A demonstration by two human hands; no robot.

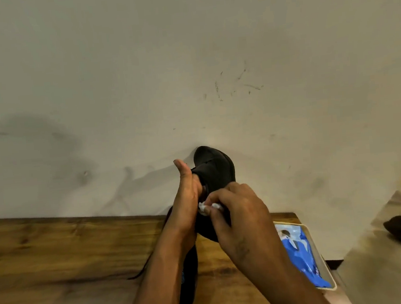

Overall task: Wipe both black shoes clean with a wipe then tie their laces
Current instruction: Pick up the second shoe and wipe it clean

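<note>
The right hand pinches a white wipe against a black shoe. The left hand holds that shoe up above the table. The other black shoe lies on the table. Wiping seems under way; no laces are tied yet, I think.

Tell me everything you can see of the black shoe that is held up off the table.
The raised shoe is plain matte black, with a rounded toe and a sole edge down its right side. It is in the air above the wooden table, toe pointing up along the wall. The left hand holds it from the left, thumb up, fingers hidden. The right hand presses a crumpled white wipe against its lower part. Its laces cannot be made out.
</note>
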